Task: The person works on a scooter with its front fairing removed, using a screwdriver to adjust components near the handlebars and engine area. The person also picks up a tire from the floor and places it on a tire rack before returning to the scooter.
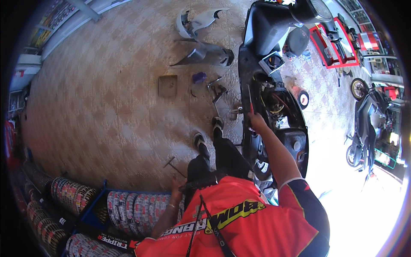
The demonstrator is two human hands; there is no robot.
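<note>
My right hand (257,123) is closed round the red handle of a screwdriver (251,105), its shaft pointing away from me. It is over the left edge of a partly stripped black scooter (295,141), whose open middle shows wires and inner parts. Low beside my left thigh, my left hand (177,186) appears closed at the shaft end of a T-handle wrench (171,163), crossbar outward; its fingers are partly hidden in shade.
Removed body panels (205,55), a square metal tray (168,86), a purple item (199,77) and metal parts (217,91) lie on the tiled floor. A red tool tray (334,45) is far right, near another motorcycle (364,124). Racked tyres (139,210) stand behind left.
</note>
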